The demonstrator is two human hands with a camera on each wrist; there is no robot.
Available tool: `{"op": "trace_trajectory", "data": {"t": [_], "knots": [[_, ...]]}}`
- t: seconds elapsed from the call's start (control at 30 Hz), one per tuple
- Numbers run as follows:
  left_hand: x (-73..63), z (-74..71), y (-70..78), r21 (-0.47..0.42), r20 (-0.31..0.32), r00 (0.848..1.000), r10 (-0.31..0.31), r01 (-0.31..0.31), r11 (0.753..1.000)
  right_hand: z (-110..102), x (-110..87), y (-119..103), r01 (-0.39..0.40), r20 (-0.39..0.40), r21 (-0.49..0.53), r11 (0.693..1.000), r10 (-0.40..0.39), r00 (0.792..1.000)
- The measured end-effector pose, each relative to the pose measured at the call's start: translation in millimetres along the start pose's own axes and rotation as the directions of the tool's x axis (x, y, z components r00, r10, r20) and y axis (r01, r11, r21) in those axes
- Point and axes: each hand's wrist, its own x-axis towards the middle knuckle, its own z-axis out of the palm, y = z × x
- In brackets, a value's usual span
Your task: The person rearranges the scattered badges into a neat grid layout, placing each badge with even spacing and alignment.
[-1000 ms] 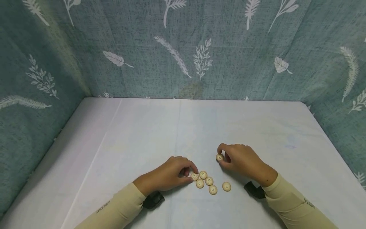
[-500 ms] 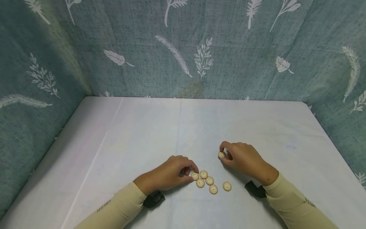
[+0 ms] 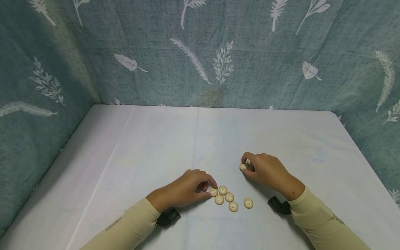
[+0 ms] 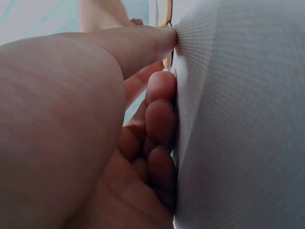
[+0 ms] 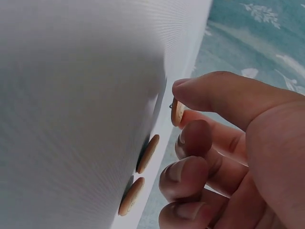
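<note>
In the head view my left hand (image 3: pixel 190 189) rests on the table, with thumb and index finger pinching the edges of a round pale wooden button (image 3: pixel 213 192). Several like buttons lie flat beside it, among them one button (image 3: pixel 223 190) at the back of the cluster and a lone button (image 3: pixel 248 203) to the right. My right hand (image 3: pixel 267 173) pinches another button (image 3: pixel 243 167) between thumb and index finger. The right wrist view shows this held button (image 5: pixel 177 113) off the table, a small shiny bit at its back. The left thumb hides most of the left button in its wrist view.
A white cloth covers the table (image 3: pixel 150 139). Green leaf-patterned fabric (image 3: pixel 156 69) hangs behind it and at both sides. A dark wrist camera (image 3: pixel 168 217) sits under the left wrist, another dark camera (image 3: pixel 279 205) under the right.
My right hand has moved slightly away from me and to the right, carrying its button. The left hand stays at its button, and the buttons on the table lie as before.
</note>
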Motion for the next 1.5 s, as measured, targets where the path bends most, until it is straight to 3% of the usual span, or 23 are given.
{"op": "trace_trajectory", "data": {"t": [0.47, 1.17, 1.5], "knots": [[1.0, 1.1, 0.8, 0.01, 0.002, 1.0, 0.006, -0.006, 1.0, 0.0, 1.4, 3.1, -0.047, 0.071, -0.002, 0.999, 0.047, 0.996], [0.9, 0.4, 1.9, 0.008, 0.003, 1.0, -0.007, 0.007, 1.0, 0.2, 5.4, 4.5, -0.053, 0.086, 0.009, 0.999, 0.052, 0.995], [1.6, 0.0, 0.4, 0.015, -0.014, 1.0, 0.021, -0.021, 1.0, 1.0, 8.1, 5.0, -0.062, 0.096, 0.019, 0.998, 0.06, 0.994]]}}
